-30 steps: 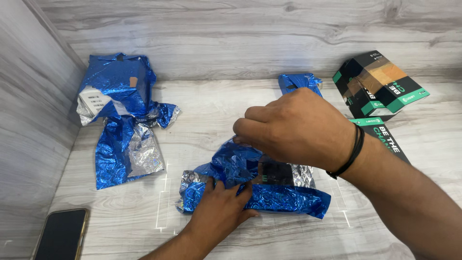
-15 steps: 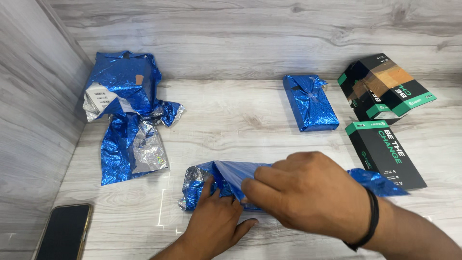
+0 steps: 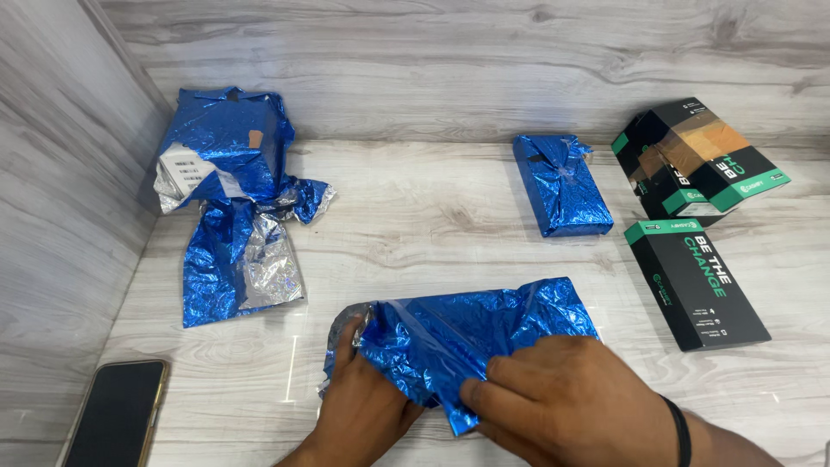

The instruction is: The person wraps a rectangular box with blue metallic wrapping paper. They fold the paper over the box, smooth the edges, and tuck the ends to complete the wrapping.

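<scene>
Blue foil (image 3: 484,324) now folded flat over box; both hands (image 3: 553,402) lower, nearer.

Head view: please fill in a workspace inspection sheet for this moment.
Surface: pale wood-grain table, dry, no spills seen.
Job's things: box in blue foil wrap, lying flat, silver underside showing at its left end.
Clutter: wrapped blue parcel; crumpled foil heap; flat black-green carton; stacked cartons; dark phone.
Grippers: left hand and right hand press the foil down with their fingers.
Cables: nothing seen.
Surroundings: matching wood-grain walls.
</scene>
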